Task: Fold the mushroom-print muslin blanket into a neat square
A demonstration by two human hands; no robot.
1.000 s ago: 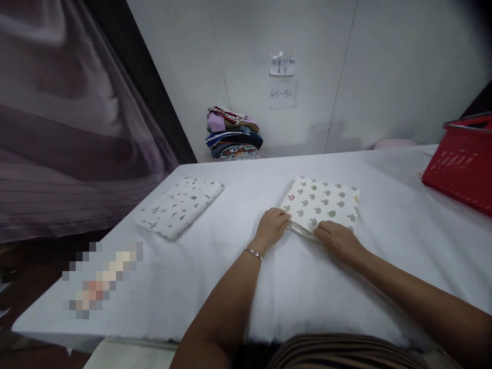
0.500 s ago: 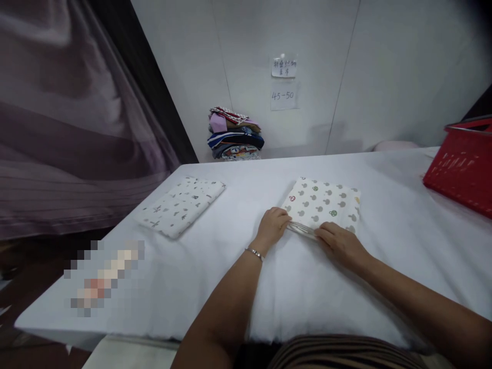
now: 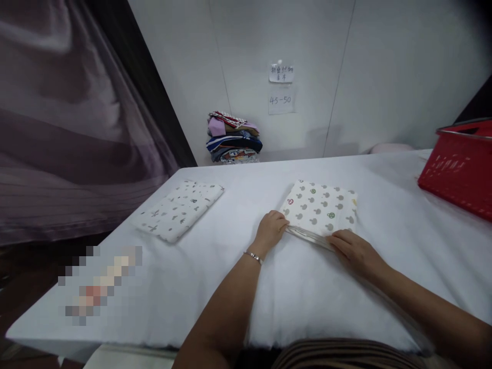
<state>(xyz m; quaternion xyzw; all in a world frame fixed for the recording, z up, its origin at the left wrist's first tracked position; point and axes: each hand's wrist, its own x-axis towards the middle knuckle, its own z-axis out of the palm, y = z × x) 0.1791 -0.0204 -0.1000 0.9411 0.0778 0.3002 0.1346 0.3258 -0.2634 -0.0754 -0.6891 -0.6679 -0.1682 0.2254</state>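
Note:
A white cloth with grey, green and red tree-like prints (image 3: 319, 207) lies folded into a layered square. My left hand (image 3: 271, 228) pinches its near left corner, fingers on top and a bracelet at the wrist. Farther right along the same near edge, my right hand (image 3: 355, 251) is closed on the layers near the right corner, thumb side toward the fold. Between the hands the stacked layers of the edge show. To the left, a second folded white cloth with small grey prints (image 3: 180, 210) lies flat, apart from both hands.
The cloths lie on a white-covered table (image 3: 215, 287). A red basket (image 3: 459, 171) stands at the right edge. Behind the table rises a stack of folded fabrics (image 3: 233, 138) by the wall with paper signs (image 3: 281, 100). A purple curtain (image 3: 77, 113) hangs left.
My right hand has slid right along the near edge toward the corner, exposing more of the layers. My left hand stays at the left corner. The view has shifted slightly.

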